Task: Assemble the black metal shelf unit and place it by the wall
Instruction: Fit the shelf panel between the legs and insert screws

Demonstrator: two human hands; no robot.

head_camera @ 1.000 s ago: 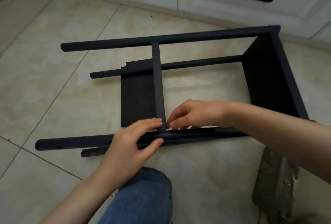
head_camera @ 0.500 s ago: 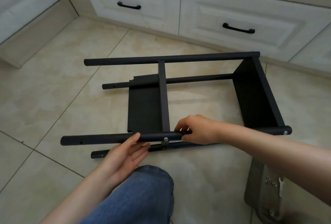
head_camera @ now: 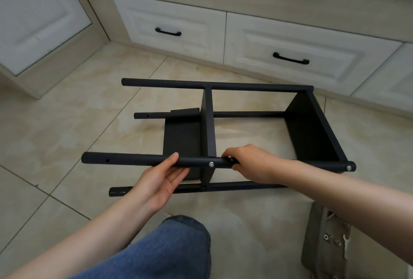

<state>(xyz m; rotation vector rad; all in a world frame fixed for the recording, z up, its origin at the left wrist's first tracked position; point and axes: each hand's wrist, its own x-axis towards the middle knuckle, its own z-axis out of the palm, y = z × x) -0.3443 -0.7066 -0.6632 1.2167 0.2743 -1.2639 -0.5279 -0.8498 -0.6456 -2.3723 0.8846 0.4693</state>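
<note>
The black metal shelf unit [head_camera: 312,131] lies on its side on the tiled floor, its round poles running left to right. A middle shelf panel [head_camera: 207,122] stands between the poles, and a loose black panel [head_camera: 181,140] lies on the floor to its left. My left hand [head_camera: 161,180] supports the near upper pole [head_camera: 125,159] from below with straight fingers, palm up. My right hand [head_camera: 248,162] grips the same pole just right of a silver screw [head_camera: 211,164]. Another screw [head_camera: 348,168] shows at the pole's right end.
White drawers with black handles [head_camera: 290,58] run along the back, with a white cabinet door [head_camera: 33,17] at left. A grey bag holding silver screws [head_camera: 328,240] lies on the floor at lower right. My knee in blue jeans [head_camera: 176,247] is at the bottom centre.
The near side of the shelf unit has risen off the floor in both hands. My left hand turned palm up beneath the pole and my right hand closed round it.
</note>
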